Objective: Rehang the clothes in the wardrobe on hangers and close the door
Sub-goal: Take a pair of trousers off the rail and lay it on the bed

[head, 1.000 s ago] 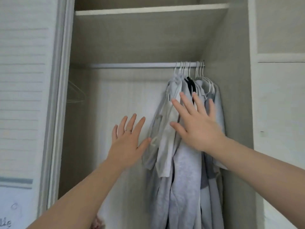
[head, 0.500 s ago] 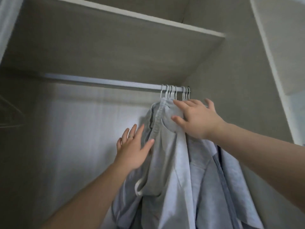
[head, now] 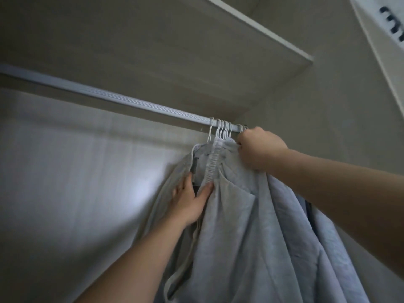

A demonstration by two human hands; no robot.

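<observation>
Several grey garments [head: 244,226] hang bunched at the right end of the wardrobe rail [head: 113,99] on white wire hangers [head: 220,130]. My right hand [head: 259,147] is curled at the top of the bunch just under the hooks, gripping grey fabric there. My left hand [head: 189,202] reaches into the left side of the bunch below the elastic waistband [head: 211,167]; its thumb and fingers pinch a fold of a grey garment, and the fingertips are hidden in the cloth.
A shelf [head: 251,25] runs above the rail. The wardrobe's right side wall [head: 328,119] stands just beyond the clothes. The pale back panel [head: 76,171] lies left of the clothes, and the rail is bare along that stretch.
The view has tilted up and closer. My right hand went from flat on the clothes to curled at the hanger tops. My left hand moved from beside the bunch into its folds.
</observation>
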